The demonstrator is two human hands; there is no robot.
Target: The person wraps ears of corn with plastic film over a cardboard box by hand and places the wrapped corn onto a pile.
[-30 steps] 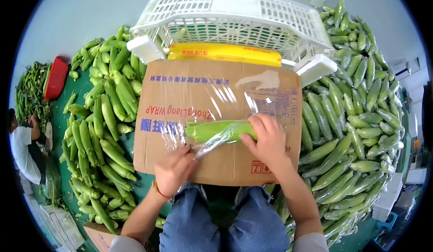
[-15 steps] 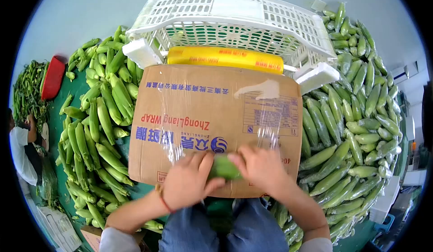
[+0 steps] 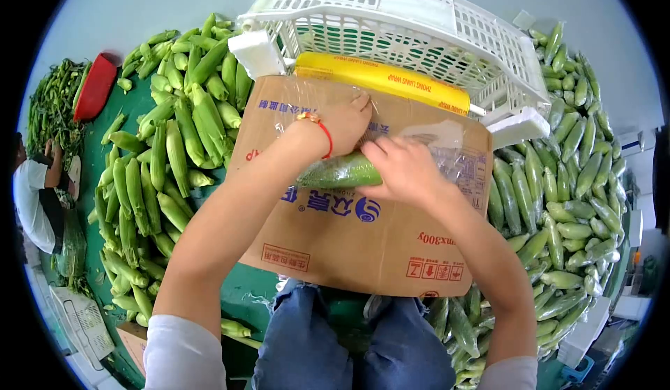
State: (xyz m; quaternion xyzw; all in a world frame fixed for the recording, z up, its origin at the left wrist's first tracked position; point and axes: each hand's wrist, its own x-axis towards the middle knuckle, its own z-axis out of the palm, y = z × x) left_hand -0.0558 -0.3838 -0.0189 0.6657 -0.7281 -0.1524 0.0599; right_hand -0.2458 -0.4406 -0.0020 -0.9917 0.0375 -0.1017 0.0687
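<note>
Near side: jeans-clad legs (image 3: 300, 348) just below the cardboard box (image 3: 335, 250), which has printing on top. Corn ear (image 3: 340, 172) lies across the upper half of the box, clear film (image 3: 452, 158) on it. Right hand (image 3: 405, 169) grasping the ear's right end. Left hand (image 3: 349, 119) bent down at the film, between ear and yellow roll (image 3: 384, 79); fingertips unclear, can't tell if clenched. Roll sits at the box's far edge, white crate (image 3: 426, 17) behind. Unwrapped corn (image 3: 160, 153) piled left, wrapped corn (image 3: 572, 215) right. Far left: red basin (image 3: 96, 88), another person (image 3: 35, 195).
</note>
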